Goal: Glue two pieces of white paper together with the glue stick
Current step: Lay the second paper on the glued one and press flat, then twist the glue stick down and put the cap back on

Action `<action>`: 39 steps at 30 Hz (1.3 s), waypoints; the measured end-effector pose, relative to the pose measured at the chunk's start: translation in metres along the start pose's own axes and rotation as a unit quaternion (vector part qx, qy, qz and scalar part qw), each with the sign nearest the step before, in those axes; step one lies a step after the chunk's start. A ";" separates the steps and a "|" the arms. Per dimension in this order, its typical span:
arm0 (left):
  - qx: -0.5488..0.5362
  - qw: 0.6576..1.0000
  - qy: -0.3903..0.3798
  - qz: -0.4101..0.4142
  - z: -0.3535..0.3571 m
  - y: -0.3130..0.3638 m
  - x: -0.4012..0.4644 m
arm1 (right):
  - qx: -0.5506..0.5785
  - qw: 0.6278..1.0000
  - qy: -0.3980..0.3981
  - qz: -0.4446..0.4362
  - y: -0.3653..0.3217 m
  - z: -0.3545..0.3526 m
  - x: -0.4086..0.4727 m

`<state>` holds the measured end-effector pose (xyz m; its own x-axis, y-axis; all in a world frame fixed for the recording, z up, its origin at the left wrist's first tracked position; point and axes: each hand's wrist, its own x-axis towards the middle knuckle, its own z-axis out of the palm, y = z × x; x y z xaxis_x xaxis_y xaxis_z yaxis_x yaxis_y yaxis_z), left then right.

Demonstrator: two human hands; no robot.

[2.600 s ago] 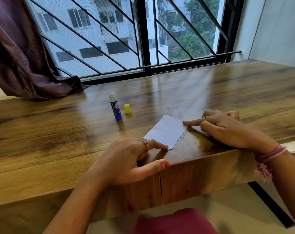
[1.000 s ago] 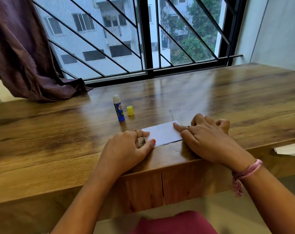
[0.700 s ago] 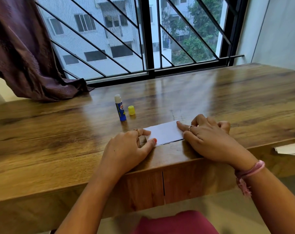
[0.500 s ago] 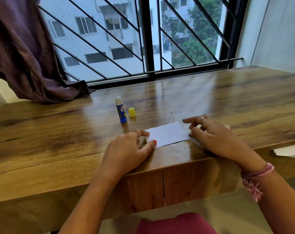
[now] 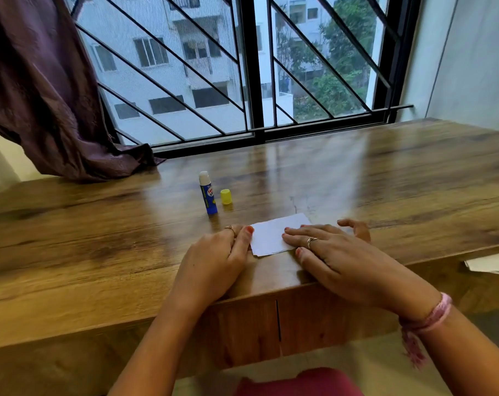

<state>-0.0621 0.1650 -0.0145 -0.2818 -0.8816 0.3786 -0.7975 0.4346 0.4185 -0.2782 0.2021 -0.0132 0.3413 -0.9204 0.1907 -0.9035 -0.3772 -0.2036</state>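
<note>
Paper [image 5: 274, 234] near table edge [image 5: 157, 318], hands flanking

Only partly legible red lettering on a yellow patch of the blue glue stick [image 5: 207, 194] standing on the wooden table [image 5: 100, 252], too small and turned away for a whole word; no other writing readable.

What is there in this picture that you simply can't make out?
All in the head view:
- White paper: right end hidden under the right hand; one sheet or two, cannot tell.
- Glue stick label: too small to read.
- Paper scrap: cut off by the right edge.
- Left hand: fingertips hidden behind its knuckles.
</note>
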 end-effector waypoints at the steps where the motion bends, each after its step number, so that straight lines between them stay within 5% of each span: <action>1: -0.012 1.000 0.006 -0.003 0.000 -0.001 0.000 | 0.000 1.000 -0.001 0.002 0.000 0.000 0.000; 14: -0.205 0.973 0.058 -0.095 -0.001 -0.016 0.005 | -0.005 0.997 -0.050 0.052 0.018 -0.010 0.013; 30: -0.280 0.951 0.064 -0.111 0.002 -0.017 0.004 | -0.026 0.997 -0.036 0.068 0.042 -0.001 0.032; 39: -0.427 0.865 0.034 -0.262 -0.019 -0.035 0.024 | 0.005 0.998 0.041 0.048 0.042 0.004 0.030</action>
<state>-0.0310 0.1320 -0.0038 0.0543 -0.9984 -0.0126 -0.1126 -0.0187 0.9935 -0.3046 0.1586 -0.0195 0.2314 -0.9407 0.2480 -0.9282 -0.2898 -0.2333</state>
